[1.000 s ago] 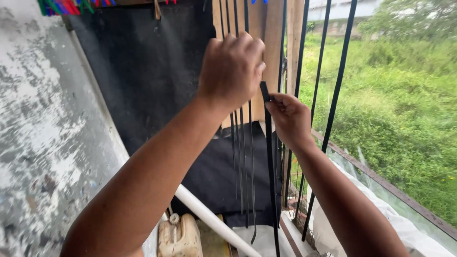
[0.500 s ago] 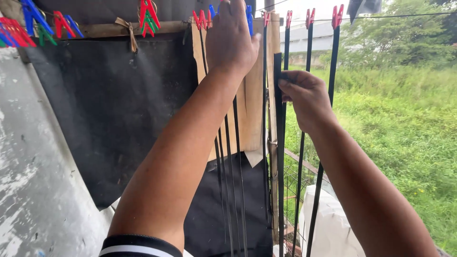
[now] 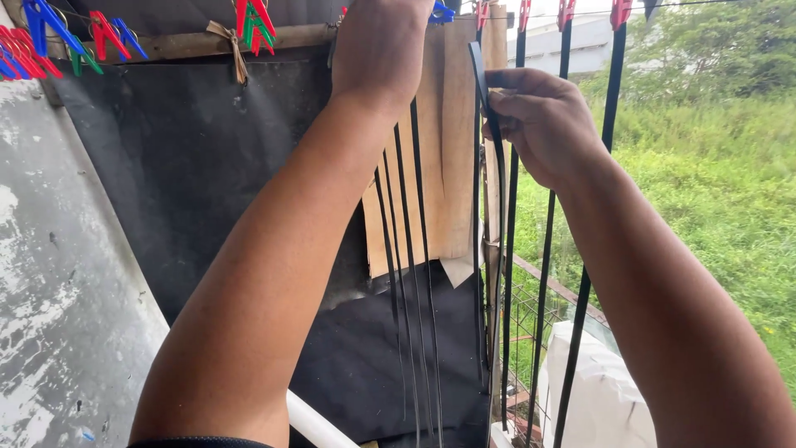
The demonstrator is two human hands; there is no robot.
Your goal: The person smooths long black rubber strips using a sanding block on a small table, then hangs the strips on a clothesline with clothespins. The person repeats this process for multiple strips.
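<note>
Both hands have risen toward the line since the earlier frame, the left now partly cut off at the top edge. Behind them hangs a big black sheet (image 3: pixel 191 174), with a peeling grey wall (image 3: pixel 58 274) left of the left arm and green grass (image 3: pixel 713 191) beyond the right. Pale tan panels (image 3: pixel 452 141) hang between the hands. The right hand (image 3: pixel 543 124) is pinched shut on a thin black strip (image 3: pixel 481 99). The left hand (image 3: pixel 381 46) is curled up at the line by coloured clothespins (image 3: pixel 253 18); its grip cannot be made out.
</note>
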